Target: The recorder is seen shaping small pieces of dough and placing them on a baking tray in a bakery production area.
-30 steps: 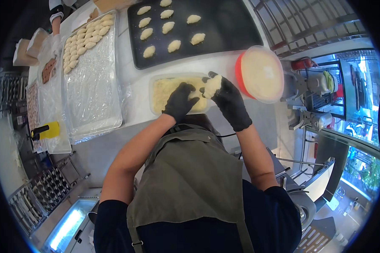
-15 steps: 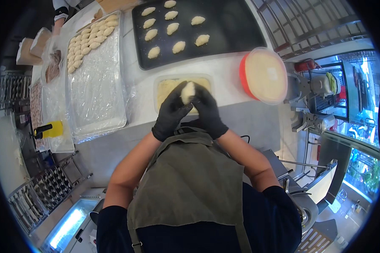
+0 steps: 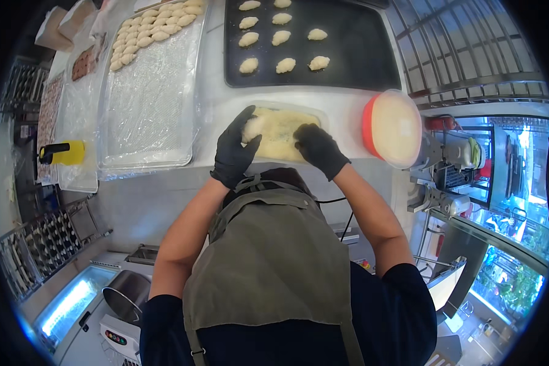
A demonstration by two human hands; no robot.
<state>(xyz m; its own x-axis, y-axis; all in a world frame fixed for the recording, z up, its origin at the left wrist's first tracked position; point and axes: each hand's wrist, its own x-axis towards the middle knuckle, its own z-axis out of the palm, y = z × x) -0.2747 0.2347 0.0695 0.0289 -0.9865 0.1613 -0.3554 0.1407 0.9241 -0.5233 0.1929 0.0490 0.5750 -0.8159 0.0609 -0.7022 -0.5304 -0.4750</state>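
My left hand (image 3: pixel 235 149), in a black glove, is at the left end of a shallow clear container (image 3: pixel 324 117) of pale yellow crumbs (image 3: pixel 282 125). Its thumb and fingers curve around a pale dough piece (image 3: pixel 252 129) at the crumbs' edge. Over the container's right side, my gloved right hand (image 3: pixel 321 149) has its fingers curled down to the crumbs. Whether crumbs are pinched in them is hidden. Beyond the container, several shaped dough pieces (image 3: pixel 280 38) lie spaced out on a black baking tray (image 3: pixel 360 61).
A plastic-covered tray (image 3: pixel 149 116) at the left bears rows of dough pieces (image 3: pixel 146 33). Right of the container sits a red tub (image 3: pixel 368 128) with a translucent lid (image 3: pixel 398 129). A yellow-and-black tool (image 3: pixel 64 152) lies far left. Metal racking (image 3: pixel 463 55) stands at the right.
My hands have parted from around the dough piece. The left has lowered it to the crumbs at the container's left; the right has moved over the right side. The view has shifted.
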